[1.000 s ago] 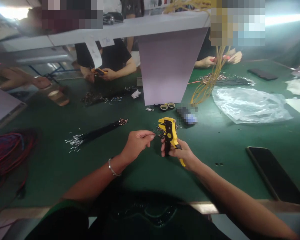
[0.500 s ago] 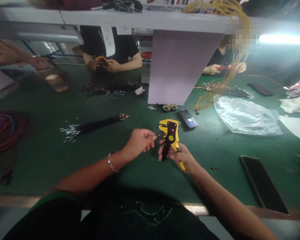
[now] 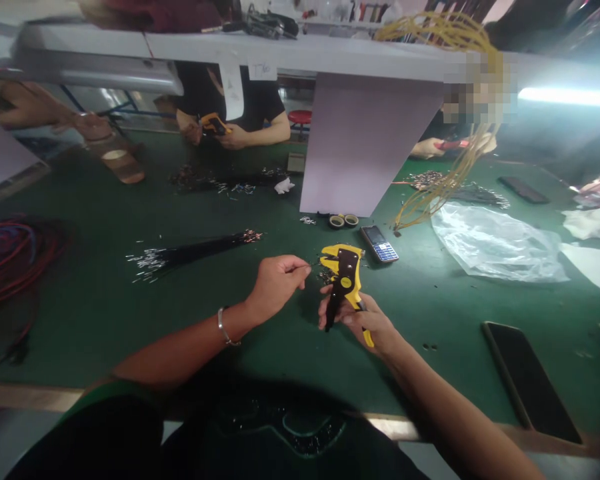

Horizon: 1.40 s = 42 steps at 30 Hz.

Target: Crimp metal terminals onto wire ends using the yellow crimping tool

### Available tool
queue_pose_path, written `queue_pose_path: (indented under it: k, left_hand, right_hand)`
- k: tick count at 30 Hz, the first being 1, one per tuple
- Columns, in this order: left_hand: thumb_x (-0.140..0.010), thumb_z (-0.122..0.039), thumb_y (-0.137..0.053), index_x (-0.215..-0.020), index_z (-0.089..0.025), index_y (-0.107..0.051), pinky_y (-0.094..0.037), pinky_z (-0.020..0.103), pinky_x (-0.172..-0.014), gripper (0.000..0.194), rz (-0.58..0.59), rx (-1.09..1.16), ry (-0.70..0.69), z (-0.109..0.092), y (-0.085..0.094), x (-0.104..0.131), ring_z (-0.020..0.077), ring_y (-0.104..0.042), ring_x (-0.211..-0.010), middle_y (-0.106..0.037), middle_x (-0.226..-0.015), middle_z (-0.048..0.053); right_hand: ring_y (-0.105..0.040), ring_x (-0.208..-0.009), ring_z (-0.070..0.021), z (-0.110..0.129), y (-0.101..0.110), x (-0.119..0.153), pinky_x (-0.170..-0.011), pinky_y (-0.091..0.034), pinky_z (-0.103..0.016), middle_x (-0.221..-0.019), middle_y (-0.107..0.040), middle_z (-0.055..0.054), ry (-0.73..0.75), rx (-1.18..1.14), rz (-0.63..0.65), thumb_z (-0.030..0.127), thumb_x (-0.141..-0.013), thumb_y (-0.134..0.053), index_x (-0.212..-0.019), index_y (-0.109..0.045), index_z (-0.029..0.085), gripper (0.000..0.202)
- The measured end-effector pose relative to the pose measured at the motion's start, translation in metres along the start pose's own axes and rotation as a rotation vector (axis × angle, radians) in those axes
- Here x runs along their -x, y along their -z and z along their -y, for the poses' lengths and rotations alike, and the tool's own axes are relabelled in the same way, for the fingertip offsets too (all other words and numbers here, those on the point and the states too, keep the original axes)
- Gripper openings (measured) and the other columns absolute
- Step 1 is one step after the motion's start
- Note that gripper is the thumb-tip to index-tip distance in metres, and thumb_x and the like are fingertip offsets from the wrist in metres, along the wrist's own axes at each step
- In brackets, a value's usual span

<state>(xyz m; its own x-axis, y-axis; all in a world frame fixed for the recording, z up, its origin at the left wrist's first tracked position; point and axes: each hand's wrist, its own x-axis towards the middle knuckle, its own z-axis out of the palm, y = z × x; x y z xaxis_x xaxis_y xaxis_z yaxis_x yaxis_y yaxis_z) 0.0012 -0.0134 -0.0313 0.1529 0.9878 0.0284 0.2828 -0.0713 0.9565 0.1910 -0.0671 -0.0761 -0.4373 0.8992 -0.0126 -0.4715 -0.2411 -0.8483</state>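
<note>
Wrapped round the handles of a yellow-and-black wire stripper (image 3: 347,273) is my right hand (image 3: 360,317); the tool's jaws point left. My left hand (image 3: 279,283) is closed in a pinch on a thin dark wire (image 3: 314,265), whose end is at or close to the jaws. Whether the wire lies between them is too small to tell. Small scraps (image 3: 325,276) lie on the green table just under the jaws. To the left rests a bundle of black wires (image 3: 200,251) with bare ends.
Beyond the stripper are a keypad phone (image 3: 379,244) and two tape rolls (image 3: 343,221). A purple panel (image 3: 360,143) rises behind them. At right lie a clear plastic bag (image 3: 495,243) and a smartphone (image 3: 530,380). Red cables (image 3: 15,260) lie left. Co-workers' hands (image 3: 235,137) hold tools across the table.
The wire pinched in my left hand is now nearer the stripper's jaws. Both hands keep their grips. The whole view has shifted slightly.
</note>
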Motion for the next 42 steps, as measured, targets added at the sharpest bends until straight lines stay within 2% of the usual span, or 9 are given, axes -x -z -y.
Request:
queue_pose_path:
  k: [8, 12, 16, 23, 30, 36, 39, 42]
  left_hand:
    - [-0.075, -0.017, -0.058, -0.066, -0.015, -0.067, -0.038, 0.02, -0.047, 0.012, -0.115, -0.102, -0.135, 0.001, 0.001, 0.001, 0.008, -0.047, -0.048, -0.057, -0.051, -0.003]
    - [-0.076, -0.015, -0.057, -0.064, -0.016, -0.065, -0.039, 0.022, -0.053, 0.015, -0.175, -0.25, -0.298, 0.005, 0.0, 0.002, 0.0095, -0.051, -0.053, -0.061, -0.056, -0.001]
    - [-0.078, -0.014, -0.053, -0.062, -0.017, -0.063, -0.04, 0.024, -0.058, 0.02, -0.176, -0.419, -0.449, 0.008, -0.001, 0.004, 0.0104, -0.052, -0.054, -0.061, -0.056, 0.0]
    - [-0.08, -0.011, -0.048, -0.062, -0.019, -0.062, -0.04, 0.025, -0.061, 0.024, -0.088, -0.495, -0.517, 0.007, -0.003, 0.007, 0.0112, -0.052, -0.056, -0.062, -0.058, 0.0]
    - [-0.083, -0.013, -0.05, -0.069, -0.019, -0.068, -0.041, 0.027, -0.062, 0.023, -0.048, -0.491, -0.519, 0.008, -0.004, 0.01, 0.0128, -0.054, -0.059, -0.062, -0.061, 0.001]
    - [-0.082, -0.016, -0.055, -0.081, -0.019, -0.072, -0.048, 0.025, -0.067, 0.017, -0.081, -0.221, -0.38, 0.005, 0.001, 0.003, 0.0131, -0.063, -0.07, -0.072, -0.077, 0.002]
    - [-0.082, -0.018, -0.056, -0.086, -0.02, -0.073, -0.05, 0.026, -0.073, 0.017, -0.073, -0.161, -0.314, 0.004, 0.004, -0.001, 0.0142, -0.065, -0.077, -0.073, -0.084, 0.003]
    - [-0.082, -0.018, -0.056, -0.09, -0.019, -0.073, -0.051, 0.027, -0.073, 0.019, -0.064, -0.133, -0.265, 0.006, 0.005, -0.004, 0.0141, -0.066, -0.078, -0.074, -0.087, 0.004]
  right_hand:
    - [-0.063, -0.073, -0.0225, -0.004, 0.0, 0.001, -0.073, -0.047, -0.041, -0.088, -0.067, -0.008, -0.003, 0.036, 0.005, 0.016, -0.063, -0.066, -0.111, -0.058, 0.014, 0.049]
    - [-0.064, -0.073, -0.023, -0.004, 0.0, 0.001, -0.073, -0.048, -0.041, -0.089, -0.068, -0.008, -0.003, 0.042, 0.019, 0.017, -0.062, -0.067, -0.112, -0.058, 0.014, 0.051]
    - [-0.064, -0.074, -0.0229, -0.004, -0.001, 0.002, -0.074, -0.048, -0.04, -0.089, -0.068, -0.007, -0.013, 0.052, 0.016, 0.018, -0.063, -0.067, -0.113, -0.058, 0.014, 0.051]
    - [-0.064, -0.073, -0.0224, -0.005, 0.0, 0.002, -0.072, -0.048, -0.039, -0.089, -0.068, -0.007, -0.014, 0.056, 0.025, 0.016, -0.063, -0.066, -0.113, -0.059, 0.014, 0.05]
    - [-0.064, -0.073, -0.0227, -0.004, 0.0, 0.003, -0.071, -0.048, -0.039, -0.089, -0.069, -0.008, -0.018, 0.065, -0.003, 0.016, -0.062, -0.065, -0.112, -0.059, 0.014, 0.051]
    - [-0.064, -0.072, -0.023, -0.004, 0.001, 0.001, -0.072, -0.048, -0.04, -0.089, -0.068, -0.008, -0.012, 0.071, 0.012, 0.017, -0.061, -0.066, -0.113, -0.058, 0.013, 0.052]
    - [-0.064, -0.074, -0.0234, -0.003, 0.001, 0.001, -0.073, -0.049, -0.041, -0.09, -0.068, -0.008, -0.027, 0.076, 0.022, 0.016, -0.062, -0.065, -0.113, -0.057, 0.014, 0.052]
    - [-0.065, -0.075, -0.0236, -0.002, 0.0, 0.001, -0.074, -0.049, -0.041, -0.091, -0.068, -0.008, -0.04, 0.092, 0.024, 0.016, -0.062, -0.065, -0.114, -0.057, 0.014, 0.052]
